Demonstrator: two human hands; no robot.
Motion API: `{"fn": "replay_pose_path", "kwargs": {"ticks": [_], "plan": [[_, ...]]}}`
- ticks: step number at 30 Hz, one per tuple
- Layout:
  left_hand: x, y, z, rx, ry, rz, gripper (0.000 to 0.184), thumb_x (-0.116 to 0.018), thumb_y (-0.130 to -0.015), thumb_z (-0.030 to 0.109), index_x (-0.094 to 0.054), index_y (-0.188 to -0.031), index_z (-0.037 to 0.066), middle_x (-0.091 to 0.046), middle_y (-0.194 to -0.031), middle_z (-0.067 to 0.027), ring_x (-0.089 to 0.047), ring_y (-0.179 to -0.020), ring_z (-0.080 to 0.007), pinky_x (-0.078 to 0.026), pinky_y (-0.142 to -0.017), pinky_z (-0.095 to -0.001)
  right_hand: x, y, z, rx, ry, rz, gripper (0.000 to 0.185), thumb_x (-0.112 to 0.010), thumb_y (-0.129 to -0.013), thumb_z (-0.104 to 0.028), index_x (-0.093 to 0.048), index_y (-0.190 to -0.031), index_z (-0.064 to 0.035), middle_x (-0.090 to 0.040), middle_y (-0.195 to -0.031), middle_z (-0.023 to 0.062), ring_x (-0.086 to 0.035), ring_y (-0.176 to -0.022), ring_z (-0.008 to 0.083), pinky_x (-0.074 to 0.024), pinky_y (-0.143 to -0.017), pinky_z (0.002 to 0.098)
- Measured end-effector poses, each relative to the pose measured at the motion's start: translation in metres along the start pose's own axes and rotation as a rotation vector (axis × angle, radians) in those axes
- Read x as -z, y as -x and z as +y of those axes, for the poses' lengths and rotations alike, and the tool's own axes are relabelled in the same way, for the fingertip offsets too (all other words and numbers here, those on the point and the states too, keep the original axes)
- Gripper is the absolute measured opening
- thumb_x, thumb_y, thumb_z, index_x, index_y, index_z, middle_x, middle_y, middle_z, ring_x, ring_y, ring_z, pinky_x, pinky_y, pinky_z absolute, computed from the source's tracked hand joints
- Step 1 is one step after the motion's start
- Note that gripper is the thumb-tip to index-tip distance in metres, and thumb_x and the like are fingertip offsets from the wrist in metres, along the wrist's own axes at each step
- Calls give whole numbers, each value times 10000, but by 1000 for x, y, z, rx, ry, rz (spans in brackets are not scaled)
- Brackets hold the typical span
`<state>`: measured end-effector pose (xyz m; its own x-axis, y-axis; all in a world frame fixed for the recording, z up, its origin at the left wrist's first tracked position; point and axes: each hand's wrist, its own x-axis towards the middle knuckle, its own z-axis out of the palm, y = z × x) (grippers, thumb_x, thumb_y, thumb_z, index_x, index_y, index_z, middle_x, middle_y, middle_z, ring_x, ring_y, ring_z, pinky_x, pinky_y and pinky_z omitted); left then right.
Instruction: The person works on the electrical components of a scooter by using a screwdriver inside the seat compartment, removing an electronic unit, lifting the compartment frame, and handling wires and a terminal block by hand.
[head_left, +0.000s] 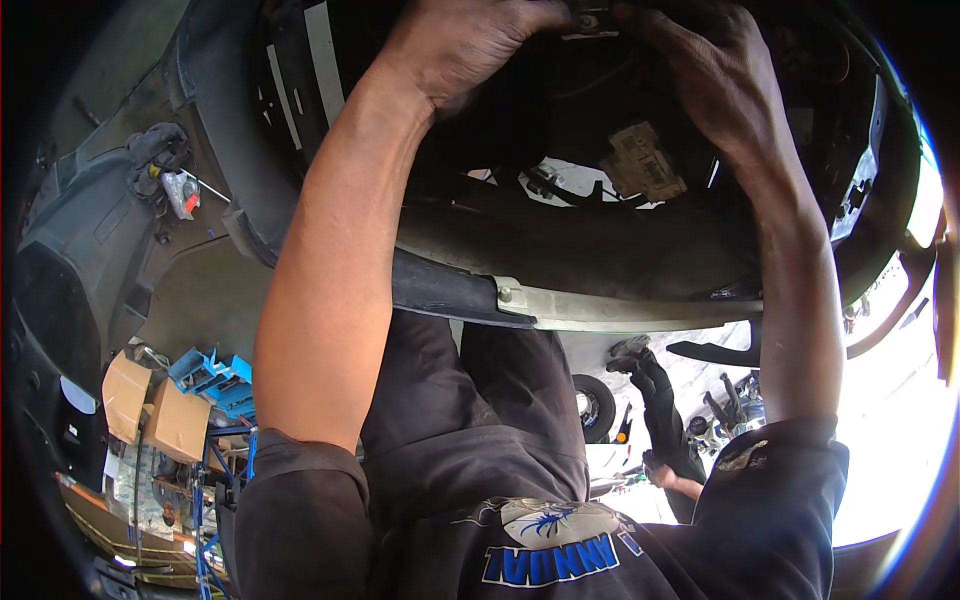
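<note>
A large dark curved vehicle panel (430, 285), seemingly a bumper, arches in front of me. Both my arms reach over it into the dark hollow. My left hand (465, 50) is curled at the top edge, thumb stretched toward a small metal piece (590, 22). On the other side of that piece my right hand (715, 75) bends its fingers inward. Shadow and the frame edge hide both sets of fingertips, so what they grip cannot be made out. A pale trim strip (630, 312) with a bolt runs along the panel's near edge.
A brownish box-like part (645, 160) sits inside the hollow. At left are dark panels (75, 240), cardboard boxes (178, 420) and blue bins (215, 380). A tyre (594, 408) and another person in dark trousers (665, 420) are at lower right.
</note>
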<state>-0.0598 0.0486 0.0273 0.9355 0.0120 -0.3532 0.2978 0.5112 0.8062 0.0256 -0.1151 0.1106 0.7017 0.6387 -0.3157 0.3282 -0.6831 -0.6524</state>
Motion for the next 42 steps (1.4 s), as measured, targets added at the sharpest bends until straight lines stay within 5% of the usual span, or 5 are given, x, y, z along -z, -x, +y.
{"fn": "replay_pose_path", "kwargs": {"ticks": [8,12,29,33,42], "plan": [[0,-4,-2,-131,-219,37,383,-847,-774,94,-700,-1120,21,-713,-1051,-43,-652,-961,-157,-530,-870,-307,1,-4,47,552,714,4,255,-663,-903,-123,-679,-1124,3,-641,-1104,237,-627,-970,356,-513,-886,407],[-5,2,2,-94,-92,52,406,-842,-783,101,-681,-1142,-2,-717,-1059,-67,-661,-968,-171,-533,-884,-310,8,1,-11,-186,-409,-126,314,-682,-906,-150,-665,-1181,-1,-596,-1223,221,-603,-1092,276,-506,-929,361],[28,76,15,-349,-1643,-156,568,-761,-821,206,-573,-1311,-12,-646,-1215,-236,-601,-1159,-388,-482,-1032,-434,7,-9,-8,-52,-100,-16,314,-660,-879,-169,-677,-1132,17,-686,-1082,211,-649,-965,245,-518,-852,363],[-22,85,-8,332,-1516,-593,559,-743,-806,203,-581,-1296,-13,-662,-1154,-222,-624,-1084,-352,-517,-979,-443,6,-7,-5,-36,-94,-24,303,-652,-872,-164,-685,-1110,20,-701,-1047,211,-659,-929,242,-521,-828,367],[14,12,-34,-426,-1714,-10,402,-641,-872,60,-582,-1253,-54,-632,-1165,-304,-640,-1057,-381,-538,-865,-441,10,-12,-11,25,-47,-13,278,-640,-854,-154,-702,-1055,28,-726,-969,216,-680,-860,233,-524,-780,377]]}}
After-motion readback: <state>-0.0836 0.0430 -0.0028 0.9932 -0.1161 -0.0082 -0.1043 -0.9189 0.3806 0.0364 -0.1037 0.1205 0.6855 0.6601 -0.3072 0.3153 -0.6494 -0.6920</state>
